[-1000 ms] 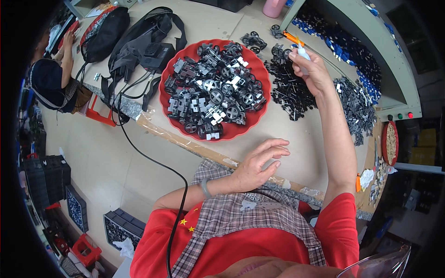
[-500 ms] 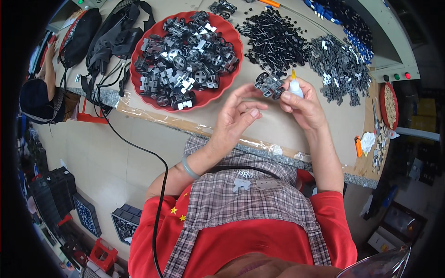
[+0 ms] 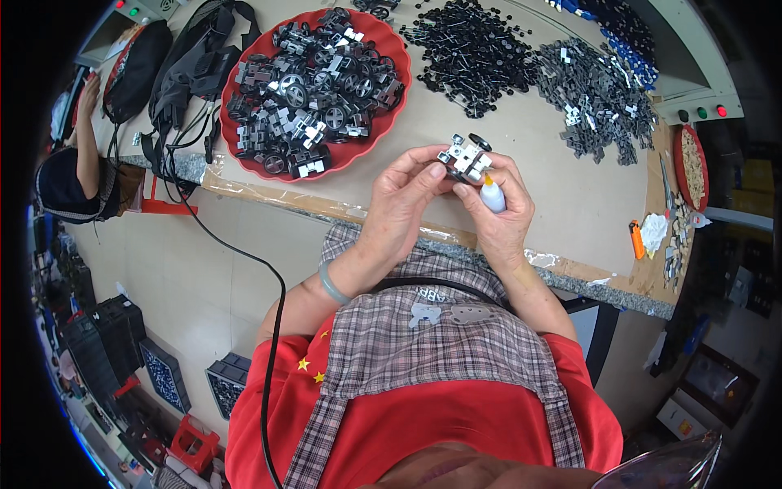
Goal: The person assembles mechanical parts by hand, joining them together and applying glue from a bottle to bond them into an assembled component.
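Observation:
Between both hands, over the near part of the table, is a small toy car chassis [image 3: 464,158] with black wheels; its white and grey side faces up. My left hand [image 3: 401,202] grips it from the left with thumb and fingers. In my right hand [image 3: 507,224] is a small white glue bottle [image 3: 493,198] with a yellow nozzle, pointing up against the chassis's near right side. The right fingers reach behind the chassis, and some fingertips are hidden. I cannot tell whether the nozzle touches the part.
A red scalloped bowl [image 3: 358,155] heaped with similar chassis stands left. Beyond lie black wheel-and-axle parts [image 3: 476,53] and grey parts [image 3: 599,102]. An orange cutter [image 3: 636,240] lies right. Black bags [image 3: 191,73] and a black cable [image 3: 244,254] are left; another person [image 3: 69,183] sits there.
The chassis has come nearer to me and been turned so its white side shows. My left hand has closed on it. The right hand has moved left and nearer with the glue bottle.

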`<state>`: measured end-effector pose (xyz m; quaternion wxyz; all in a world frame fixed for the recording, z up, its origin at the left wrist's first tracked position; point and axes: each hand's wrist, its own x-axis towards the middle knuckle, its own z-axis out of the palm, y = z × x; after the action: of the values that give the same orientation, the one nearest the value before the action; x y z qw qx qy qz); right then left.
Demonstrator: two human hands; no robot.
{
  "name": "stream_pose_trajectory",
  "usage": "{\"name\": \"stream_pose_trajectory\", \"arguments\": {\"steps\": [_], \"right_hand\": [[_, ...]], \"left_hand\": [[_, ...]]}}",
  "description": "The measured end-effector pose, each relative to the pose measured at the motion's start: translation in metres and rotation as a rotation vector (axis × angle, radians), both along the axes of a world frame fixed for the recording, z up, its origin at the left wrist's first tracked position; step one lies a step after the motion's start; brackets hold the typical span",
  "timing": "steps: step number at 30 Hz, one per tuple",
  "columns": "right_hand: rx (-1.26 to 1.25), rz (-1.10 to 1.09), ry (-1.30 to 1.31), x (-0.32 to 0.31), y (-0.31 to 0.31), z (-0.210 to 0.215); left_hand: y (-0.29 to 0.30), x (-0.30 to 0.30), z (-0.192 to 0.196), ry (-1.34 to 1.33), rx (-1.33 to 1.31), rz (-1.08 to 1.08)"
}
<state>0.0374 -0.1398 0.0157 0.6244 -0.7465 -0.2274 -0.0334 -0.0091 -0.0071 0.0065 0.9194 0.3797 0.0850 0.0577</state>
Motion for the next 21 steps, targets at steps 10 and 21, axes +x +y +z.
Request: {"name": "stream_pose_trajectory", "arguments": {"steps": [10,21], "right_hand": [[0.182,0.105,0.199,-0.005,-0.009,-0.009],[0.429,0.113,0.504,-0.021,-0.002,-0.001]], "left_hand": [[0.008,0.0,-0.006,0.058,-0.356,-0.203],[0.004,0.001,-0.004,-0.066,-0.154,-0.202]]}}
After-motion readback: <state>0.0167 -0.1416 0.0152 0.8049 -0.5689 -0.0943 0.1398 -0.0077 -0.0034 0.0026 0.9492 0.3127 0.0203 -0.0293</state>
